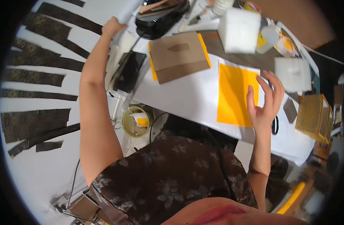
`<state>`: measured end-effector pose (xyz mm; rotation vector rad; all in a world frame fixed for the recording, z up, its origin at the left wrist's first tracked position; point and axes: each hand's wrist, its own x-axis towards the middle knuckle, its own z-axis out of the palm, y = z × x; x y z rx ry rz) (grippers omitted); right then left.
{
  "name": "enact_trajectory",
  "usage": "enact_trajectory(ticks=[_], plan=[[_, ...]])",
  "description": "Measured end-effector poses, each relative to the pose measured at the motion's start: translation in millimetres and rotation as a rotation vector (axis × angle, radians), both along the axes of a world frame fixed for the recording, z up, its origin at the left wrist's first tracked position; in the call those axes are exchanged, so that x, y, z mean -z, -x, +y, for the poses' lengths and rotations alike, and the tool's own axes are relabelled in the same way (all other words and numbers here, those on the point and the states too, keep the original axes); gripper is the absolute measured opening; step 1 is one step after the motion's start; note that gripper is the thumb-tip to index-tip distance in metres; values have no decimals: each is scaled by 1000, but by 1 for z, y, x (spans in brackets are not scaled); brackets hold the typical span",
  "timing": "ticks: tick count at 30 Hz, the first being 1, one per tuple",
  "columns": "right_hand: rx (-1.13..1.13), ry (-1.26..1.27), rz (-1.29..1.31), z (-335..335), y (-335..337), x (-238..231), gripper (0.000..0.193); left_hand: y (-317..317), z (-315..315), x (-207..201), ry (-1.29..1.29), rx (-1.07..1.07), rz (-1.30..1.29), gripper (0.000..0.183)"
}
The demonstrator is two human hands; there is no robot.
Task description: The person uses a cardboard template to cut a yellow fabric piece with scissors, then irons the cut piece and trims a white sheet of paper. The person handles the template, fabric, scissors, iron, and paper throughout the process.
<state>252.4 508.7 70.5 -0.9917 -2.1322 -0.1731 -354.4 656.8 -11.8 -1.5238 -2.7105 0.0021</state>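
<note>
My left hand [113, 26] is stretched far to the upper left, beside the edge of a white surface. Its fingers are small and partly hidden, so their grip does not show. Over the right edge of a bright yellow sheet [235, 93] hovers my right hand [267, 99], open, its fingers curved and apart with nothing visible in them. Black scissors [275, 125] lie partly under that hand. Left of the yellow sheet lies a brown rectangular piece [172, 58] with a dark leaf-shaped mark and a folded lower band; yellow material shows along its sides.
Dark patterned strips [37, 88] lie on the white surface at left. A black box-like object [130, 73] stands near my left arm. A round bin [136, 125] sits below the table edge. White foam-like blocks [239, 30], bottles [267, 39] and a yellowish open box [310, 118] line the right.
</note>
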Motion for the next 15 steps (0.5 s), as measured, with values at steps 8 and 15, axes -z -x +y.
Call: enact_trajectory(ticks=[8,15], plan=[[-653,340,41,-67,29,-68,25,50,-10,45,68,-72,149,82],[-862,107,-140,-105,44,-62,21,-60,-22,-6,-534,238,277,74]])
